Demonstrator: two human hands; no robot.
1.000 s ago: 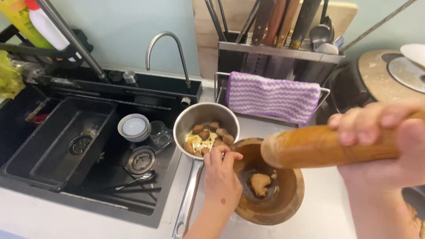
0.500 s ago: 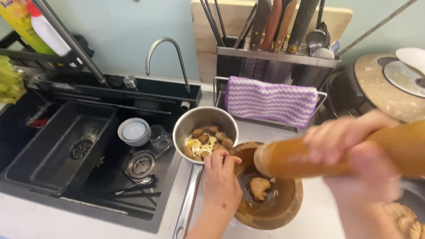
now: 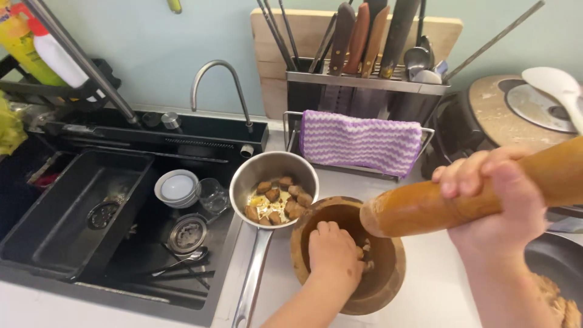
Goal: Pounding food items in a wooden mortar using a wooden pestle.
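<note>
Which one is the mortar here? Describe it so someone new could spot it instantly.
Start at the black sink on the left and move right onto the white counter, past the steel saucepan holding brown chunks. The mortar is the round, thick-walled wooden bowl touching that pan's right side. The left hand reaches into it, and it is the only wooden vessel there.

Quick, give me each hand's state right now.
Left hand: down inside the wooden mortar, fingers curled on the pieces there; whether it grips one cannot be told.
Right hand: closed around the wooden pestle, held above the mortar.
</note>
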